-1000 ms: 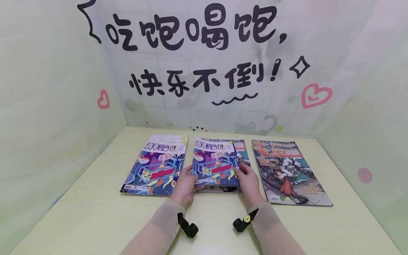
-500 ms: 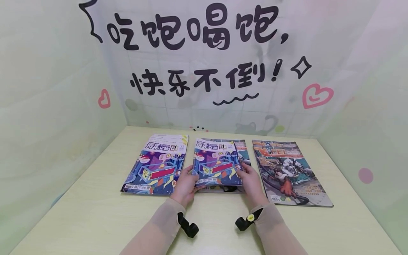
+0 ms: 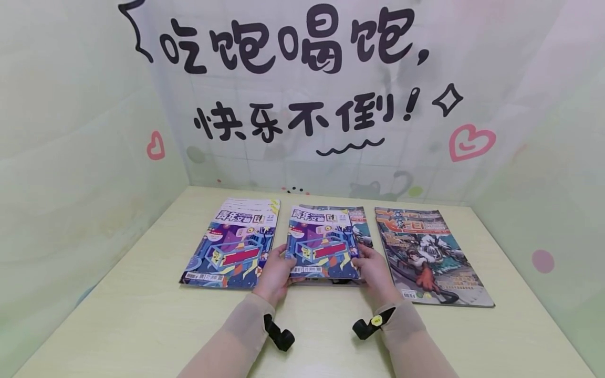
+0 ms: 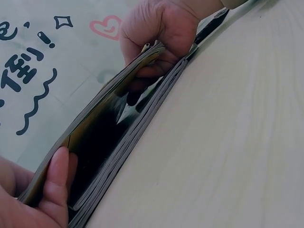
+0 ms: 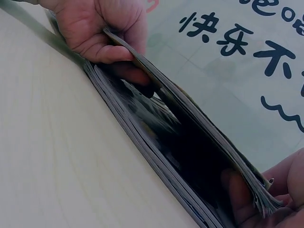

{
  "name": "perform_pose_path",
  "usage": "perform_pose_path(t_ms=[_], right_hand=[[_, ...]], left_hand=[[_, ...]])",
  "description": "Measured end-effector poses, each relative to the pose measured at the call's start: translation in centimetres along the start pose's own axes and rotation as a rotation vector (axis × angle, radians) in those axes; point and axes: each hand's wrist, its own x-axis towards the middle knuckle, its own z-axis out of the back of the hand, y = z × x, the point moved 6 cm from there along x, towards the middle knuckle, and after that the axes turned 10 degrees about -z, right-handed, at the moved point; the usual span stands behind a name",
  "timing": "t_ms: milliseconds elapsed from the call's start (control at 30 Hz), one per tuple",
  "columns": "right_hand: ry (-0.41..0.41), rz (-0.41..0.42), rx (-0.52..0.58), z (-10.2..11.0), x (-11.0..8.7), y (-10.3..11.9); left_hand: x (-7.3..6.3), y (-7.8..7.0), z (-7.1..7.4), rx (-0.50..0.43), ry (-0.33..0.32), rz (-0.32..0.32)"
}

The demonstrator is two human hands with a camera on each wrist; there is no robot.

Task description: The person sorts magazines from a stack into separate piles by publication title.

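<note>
Both hands hold a purple-covered magazine [image 3: 322, 247] by its two sides, near its front corners. My left hand [image 3: 276, 270] grips the left side and my right hand [image 3: 375, 269] the right side, thumbs on top and fingers underneath. Below lies a stack of dark-covered magazines [image 3: 361, 231], mostly hidden by the held one. In the left wrist view, a gap shows between the held magazine [image 4: 102, 97] and the stack [image 4: 137, 135], with fingers reaching into it. The right wrist view shows the same gap under the held magazine's layered page edges [image 5: 190, 111].
To the left lies a pile of matching purple magazines [image 3: 231, 252], slightly fanned at its far end. On the right is a pile of dark illustrated magazines [image 3: 430, 257]. All rest on a pale wooden table [image 3: 142, 325], with a printed fabric backdrop [image 3: 283, 173] behind.
My right hand has shifted slightly right and the held magazine has moved a little right with it. My left hand has stayed nearly in place. The side piles have not moved.
</note>
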Motion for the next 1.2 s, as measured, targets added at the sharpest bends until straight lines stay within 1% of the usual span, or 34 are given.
perform_pose_path(t_ms=[200,367,533,733,967,1100,1200], right_hand=[[0.065,0.030,-0.024,0.21,-0.07,0.22],[0.080,0.014,-0.031,0.39,-0.10,0.21],[0.073,-0.008,-0.034,0.39,-0.01,0.07],[0.078,-0.023,-0.021,0.33,0.03,-0.09],[0.088,-0.023,-0.013,0.26,-0.02,-0.07],[0.072,-0.032,-0.010,0.24,-0.02,-0.06],[0.062,-0.019,-0.003,0.19,-0.01,0.04]], left_hand=[[0.11,-0.03,-0.06,0.020,0.016,0.004],[0.23,-0.10,-0.21,0.026,0.039,-0.014],[0.26,-0.21,-0.32,0.050,0.052,-0.031],[0.28,-0.25,-0.32,0.051,0.041,-0.026],[0.24,-0.32,-0.23,0.162,0.022,-0.054],[0.26,-0.27,-0.34,0.173,0.026,-0.048],[0.28,-0.31,-0.36,0.164,0.030,-0.051]])
